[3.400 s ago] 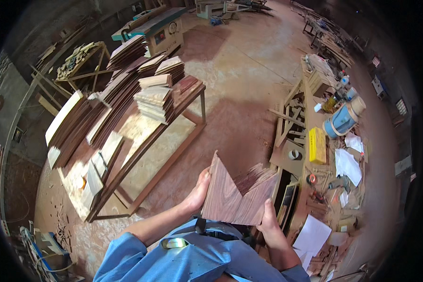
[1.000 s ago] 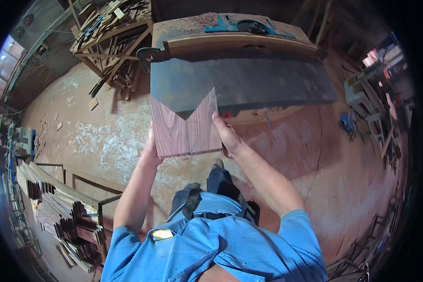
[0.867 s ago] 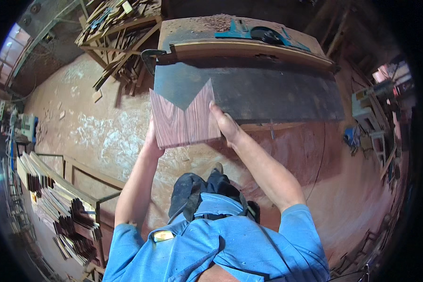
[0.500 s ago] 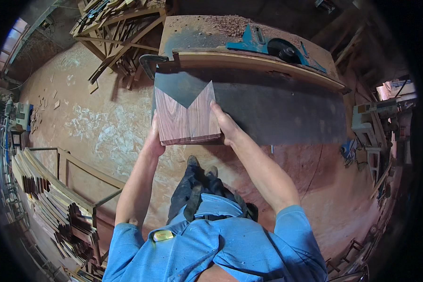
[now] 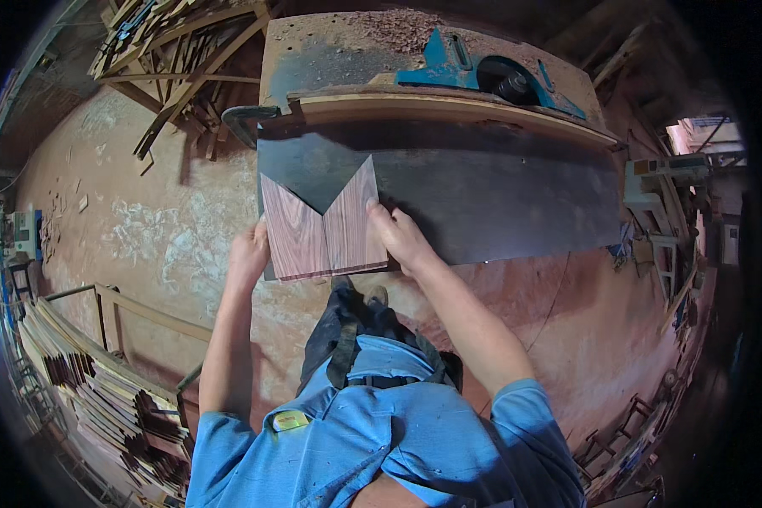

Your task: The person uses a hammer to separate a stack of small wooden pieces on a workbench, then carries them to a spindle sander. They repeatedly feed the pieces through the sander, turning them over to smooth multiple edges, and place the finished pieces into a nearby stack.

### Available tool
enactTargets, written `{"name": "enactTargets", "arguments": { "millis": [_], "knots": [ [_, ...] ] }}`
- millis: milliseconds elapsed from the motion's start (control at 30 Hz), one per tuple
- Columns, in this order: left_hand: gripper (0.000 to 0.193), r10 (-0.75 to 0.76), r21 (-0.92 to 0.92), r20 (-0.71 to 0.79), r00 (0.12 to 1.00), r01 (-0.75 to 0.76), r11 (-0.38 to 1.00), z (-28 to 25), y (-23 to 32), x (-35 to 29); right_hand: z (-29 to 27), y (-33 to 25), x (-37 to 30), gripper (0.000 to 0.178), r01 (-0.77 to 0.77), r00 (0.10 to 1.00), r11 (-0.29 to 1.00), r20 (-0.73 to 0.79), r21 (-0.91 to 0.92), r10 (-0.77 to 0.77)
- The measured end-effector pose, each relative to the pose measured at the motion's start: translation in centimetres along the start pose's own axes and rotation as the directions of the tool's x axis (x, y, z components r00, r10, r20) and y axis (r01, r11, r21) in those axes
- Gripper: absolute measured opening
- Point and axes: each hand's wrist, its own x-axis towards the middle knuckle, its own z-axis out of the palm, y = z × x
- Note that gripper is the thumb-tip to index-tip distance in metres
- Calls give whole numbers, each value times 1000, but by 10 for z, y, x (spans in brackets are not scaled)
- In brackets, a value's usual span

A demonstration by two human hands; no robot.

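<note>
Two reddish-brown grained wooden boards, a left board [image 5: 295, 235] and a right board [image 5: 356, 224], lie edge to edge at the near left end of a dark flat machine table [image 5: 499, 199]. Their far ends are cut at a slant and together form a V-shaped notch. My left hand [image 5: 250, 254] grips the outer edge of the left board. On the opposite side, my right hand [image 5: 400, 239] closes on the right board, its thumb on top. The fingers beneath are partly hidden. Near ends of both boards reach past the table's front edge.
A wooden fence [image 5: 457, 108] runs along the table, with a C-clamp [image 5: 244, 125] at its left end. Behind it stands a blue-green guard [image 5: 440, 72] around a dark spindle, among wood chips. Scrap wood [image 5: 178, 76] is piled far left; a rack of slats [image 5: 102, 381] stands near left.
Both boards have come slightly toward me, so their near ends overhang the table's front edge more. My hands have moved with them and still grip the sides. The view has shifted a little.
</note>
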Motion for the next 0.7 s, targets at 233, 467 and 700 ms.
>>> {"name": "enactTargets", "arguments": {
  "millis": [233, 467, 700],
  "knots": [
    [42, 808, 481, -50, 587, -695, 535, 2, 126, -49, 4, -36, -59, 57, 175, 957, 860, -124, -479, -263],
    [56, 573, 750, 38, 819, -403, 525, 79, 185, -42, -12, -15, -52, 49, 203, 965, 799, -23, -566, -261],
    [37, 514, 773, -225, 827, -170, 611, 104, 221, -73, -37, -2, -50, 68, 329, 944, 860, 138, -390, -299]
  ]
}}
